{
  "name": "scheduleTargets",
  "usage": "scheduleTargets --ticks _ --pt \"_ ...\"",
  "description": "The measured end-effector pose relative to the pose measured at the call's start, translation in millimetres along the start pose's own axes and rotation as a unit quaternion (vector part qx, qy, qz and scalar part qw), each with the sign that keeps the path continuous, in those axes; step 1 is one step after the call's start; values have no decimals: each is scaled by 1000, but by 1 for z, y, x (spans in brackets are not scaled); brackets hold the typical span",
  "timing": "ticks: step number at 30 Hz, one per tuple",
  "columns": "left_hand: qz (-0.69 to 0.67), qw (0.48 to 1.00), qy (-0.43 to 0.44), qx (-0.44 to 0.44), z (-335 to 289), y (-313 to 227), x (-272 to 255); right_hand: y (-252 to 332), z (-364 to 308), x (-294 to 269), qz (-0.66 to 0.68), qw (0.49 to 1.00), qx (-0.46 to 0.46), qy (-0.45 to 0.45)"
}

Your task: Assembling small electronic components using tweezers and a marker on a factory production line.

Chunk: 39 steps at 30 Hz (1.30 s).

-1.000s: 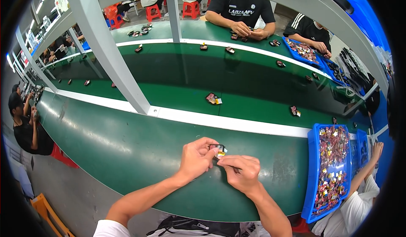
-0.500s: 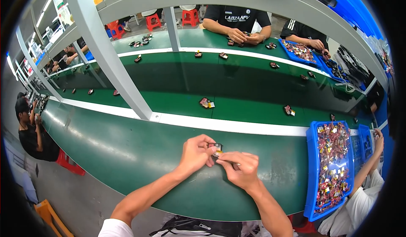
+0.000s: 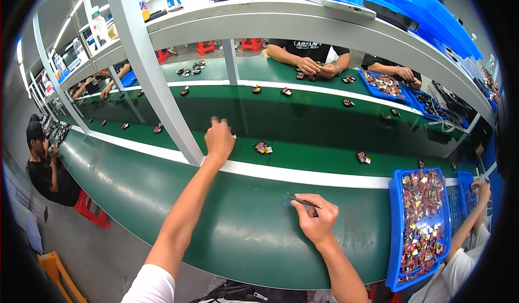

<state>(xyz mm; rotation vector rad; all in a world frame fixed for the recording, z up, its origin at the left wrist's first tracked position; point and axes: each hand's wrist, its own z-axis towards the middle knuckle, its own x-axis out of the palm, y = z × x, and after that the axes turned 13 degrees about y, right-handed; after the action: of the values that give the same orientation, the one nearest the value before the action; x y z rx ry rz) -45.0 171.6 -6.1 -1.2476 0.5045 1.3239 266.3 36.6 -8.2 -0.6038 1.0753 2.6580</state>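
Got tweezers (image 3: 305,201) pinched in right grip (image 3: 318,219), pointed left above worktop (image 3: 243,216). Got left grip (image 3: 219,141) out over green belt (image 3: 313,154), too blurred to tell how far open or whether holding small pale bit (image 3: 233,136) at its edge. Seeing blue tray (image 3: 397,227) of small parts (image 3: 421,195) to the right.

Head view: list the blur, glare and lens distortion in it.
In the head view, the left hand looks smeared, while the right hand and its tweezers look sharper; again in the head view, pale glare streaks the green worktable, and the grey shelf beam bows under the fisheye lens, with black closing in at the picture's corners.
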Motion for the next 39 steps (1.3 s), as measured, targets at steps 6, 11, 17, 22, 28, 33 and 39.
scheduleTargets --ticks 6,11,17,22,28,33,39 --pt "-243 925 288 34 5 -30 5 0 -1 3 -7 1000 8 17" --pt "-260 912 314 -32 5 -27 10 -3 -1 6 -1 1000 -10 6" --pt "-418 852 315 -27 -34 -24 -23 0 -4 8 70 995 74 4" --pt "-524 774 356 -12 -99 -39 -40 0 -5 1 174 975 138 6" --pt "-588 699 402 -66 -149 -44 -47 14 -1 1 340 911 234 22" --pt "-593 705 384 -60 -167 -55 -39 14 -3 8 313 919 239 30" --pt "-602 724 336 -25 -181 -63 -37 13 -6 9 259 939 225 18"
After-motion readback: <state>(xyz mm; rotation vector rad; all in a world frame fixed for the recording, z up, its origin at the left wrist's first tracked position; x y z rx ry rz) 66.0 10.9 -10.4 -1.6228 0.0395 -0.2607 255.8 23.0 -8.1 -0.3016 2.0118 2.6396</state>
